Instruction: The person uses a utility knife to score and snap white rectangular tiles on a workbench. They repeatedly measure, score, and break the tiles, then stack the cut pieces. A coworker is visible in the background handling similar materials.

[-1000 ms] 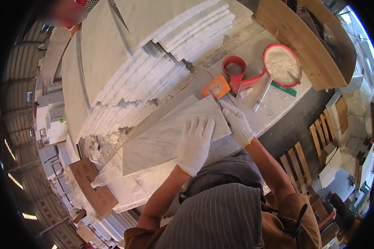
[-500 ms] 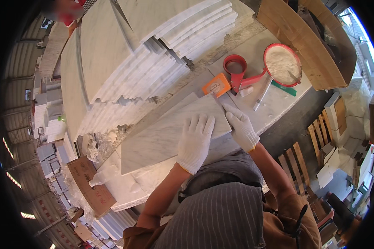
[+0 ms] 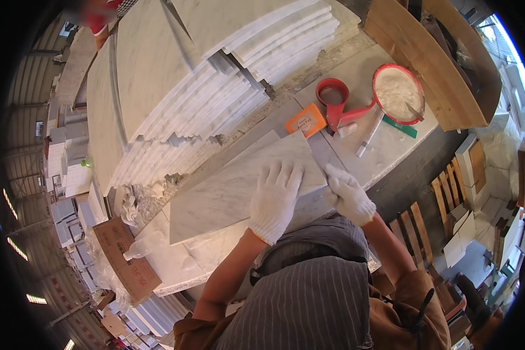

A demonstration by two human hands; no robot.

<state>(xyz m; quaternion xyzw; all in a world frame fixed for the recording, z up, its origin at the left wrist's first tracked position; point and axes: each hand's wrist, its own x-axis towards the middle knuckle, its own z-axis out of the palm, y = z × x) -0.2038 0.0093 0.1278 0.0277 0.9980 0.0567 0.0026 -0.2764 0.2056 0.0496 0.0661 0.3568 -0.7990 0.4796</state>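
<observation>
A pale grey-veined marble slab [image 3: 227,195] lies at a slant in front of me, overlapping another piece beneath it. My left hand [image 3: 276,195], in a white knit glove, rests flat on its top with the fingers spread. Against the slab's right end edge is my gloved right hand [image 3: 349,195]. Its fingers are curled together, and whatever they may hold is hidden. Just beyond the slab lie an orange packet [image 3: 305,121] and a red tape dispenser [image 3: 333,108]. Farther right, a red-rimmed bowl [image 3: 421,87] holds white powder or paste with a blade in it.
Stacked marble slabs [image 3: 151,64] fill the far left. A white tube [image 3: 370,136] and a green strip [image 3: 403,128] lie near the bowl. An open cardboard box [image 3: 426,64] stands at far right, a brown carton [image 3: 128,261] at left. Wooden pallets [image 3: 414,233] are on the floor.
My right hand has slid nearer to me along the slab's right end edge, and its fingers look more curled. My left hand and the slab have stayed put.
</observation>
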